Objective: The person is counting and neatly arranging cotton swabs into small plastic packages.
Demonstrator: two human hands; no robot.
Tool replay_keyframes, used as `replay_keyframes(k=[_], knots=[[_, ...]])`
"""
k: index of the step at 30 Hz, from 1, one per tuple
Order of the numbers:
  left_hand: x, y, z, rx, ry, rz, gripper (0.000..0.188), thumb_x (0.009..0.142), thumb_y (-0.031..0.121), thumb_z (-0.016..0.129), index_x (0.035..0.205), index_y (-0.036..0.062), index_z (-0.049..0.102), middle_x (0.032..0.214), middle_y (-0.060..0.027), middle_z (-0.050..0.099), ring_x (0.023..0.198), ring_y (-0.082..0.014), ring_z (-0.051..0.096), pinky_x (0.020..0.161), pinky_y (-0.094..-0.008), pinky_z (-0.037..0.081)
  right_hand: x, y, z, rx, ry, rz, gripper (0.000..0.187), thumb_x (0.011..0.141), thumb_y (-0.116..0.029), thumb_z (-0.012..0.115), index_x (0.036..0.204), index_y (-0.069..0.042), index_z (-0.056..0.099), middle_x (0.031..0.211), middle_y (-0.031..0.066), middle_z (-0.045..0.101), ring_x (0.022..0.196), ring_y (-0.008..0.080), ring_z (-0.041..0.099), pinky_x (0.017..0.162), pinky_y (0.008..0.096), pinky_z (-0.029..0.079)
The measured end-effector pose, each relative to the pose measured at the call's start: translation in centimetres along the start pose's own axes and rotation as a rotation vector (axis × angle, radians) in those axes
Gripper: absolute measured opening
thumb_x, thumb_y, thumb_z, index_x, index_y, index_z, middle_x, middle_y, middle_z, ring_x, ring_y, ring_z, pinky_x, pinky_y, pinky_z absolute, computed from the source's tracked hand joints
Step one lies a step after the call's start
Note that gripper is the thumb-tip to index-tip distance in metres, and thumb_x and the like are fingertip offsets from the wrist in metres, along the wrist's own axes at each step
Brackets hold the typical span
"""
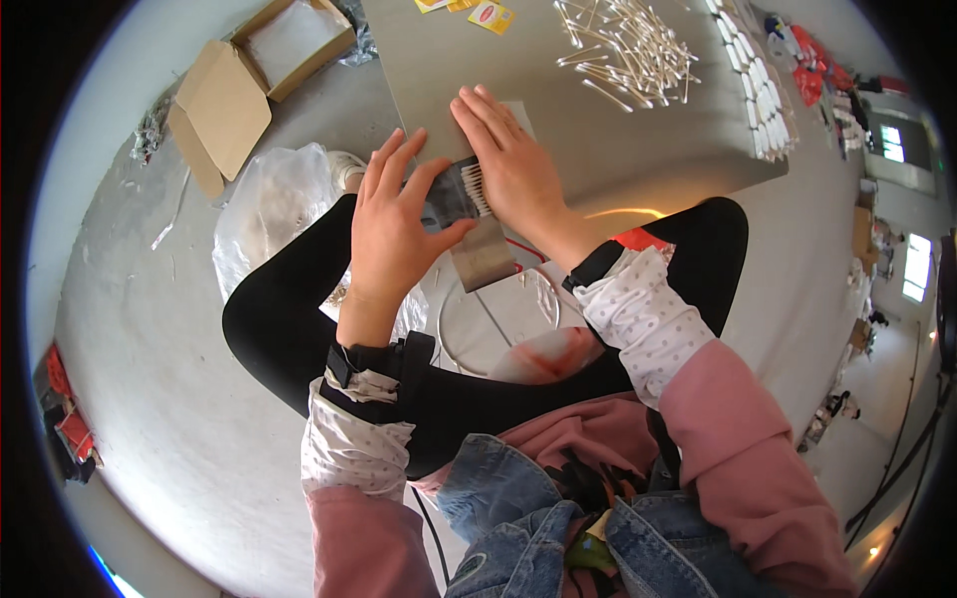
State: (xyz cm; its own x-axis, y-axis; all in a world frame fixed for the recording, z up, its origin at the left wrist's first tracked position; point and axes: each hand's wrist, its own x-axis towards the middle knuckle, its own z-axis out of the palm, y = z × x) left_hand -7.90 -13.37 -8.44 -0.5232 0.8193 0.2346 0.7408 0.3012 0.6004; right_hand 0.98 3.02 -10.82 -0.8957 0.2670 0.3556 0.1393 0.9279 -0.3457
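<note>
Between my hands, at the table edge, lies a row of cotton swabs with white tips, partly inside a small clear plastic bag. My left hand is over the bag's left side, its fingers spread, thumb and index finger apart on either side of it. Flat on the table, my right hand has its fingers stretched out together, and its edge is beside the swabs. The palm hides part of the row, so I cannot tell how far the swabs reach under it. A pale flat sheet shows beyond the right fingers.
A loose pile of cotton swabs is on the grey table. White filled packs line its right edge; yellow cards lie at the far edge. On the floor at left are an opened cardboard box and a clear plastic bag.
</note>
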Motion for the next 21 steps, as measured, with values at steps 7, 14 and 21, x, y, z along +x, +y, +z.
replay_keyframes(k=[7, 14, 21], knots=[[-0.1, -0.5, 0.1, -0.116, 0.022, -0.019, 0.061, 0.061, 0.02, 0.09, 0.117, 0.0095, 0.068, 0.144, -0.0095, 0.054, 0.138, -0.0341, 0.046, 0.109, -0.0457, 0.044, 0.3, -0.8, 0.3, 0.001, -0.018, -0.006, 0.05, 0.093, -0.004, 0.05, 0.143, -0.002, 0.049, 0.15, 0.0129, 0.049, 0.142, 0.0312, 0.044, 0.114, 0.0425, 0.042], [0.4, -0.4, -0.6, -0.174, -0.024, 0.003, 0.061, 0.061, 0.013, 0.087, 0.118, 0.0072, 0.067, 0.144, -0.0098, 0.054, 0.138, -0.0344, 0.046, 0.108, -0.0444, 0.046, 1.3, -0.8, 0.6, 0.048, -0.033, -0.01, 0.059, 0.087, 0.004, 0.054, 0.144, -0.005, 0.049, 0.152, 0.0114, 0.047, 0.142, 0.0331, 0.043, 0.114, 0.0421, 0.043], [0.0, -0.5, 0.1, -0.162, 0.025, -0.004, 0.062, 0.061, 0.01, 0.085, 0.119, 0.0066, 0.067, 0.143, -0.0092, 0.055, 0.131, -0.0338, 0.05, 0.105, -0.044, 0.048, 0.8, -2.2, 1.3, 0.046, -0.016, 0.066, 0.061, 0.087, 0.006, 0.055, 0.146, -0.007, 0.047, 0.153, 0.0103, 0.046, 0.144, 0.0318, 0.041, 0.113, 0.0414, 0.044]])
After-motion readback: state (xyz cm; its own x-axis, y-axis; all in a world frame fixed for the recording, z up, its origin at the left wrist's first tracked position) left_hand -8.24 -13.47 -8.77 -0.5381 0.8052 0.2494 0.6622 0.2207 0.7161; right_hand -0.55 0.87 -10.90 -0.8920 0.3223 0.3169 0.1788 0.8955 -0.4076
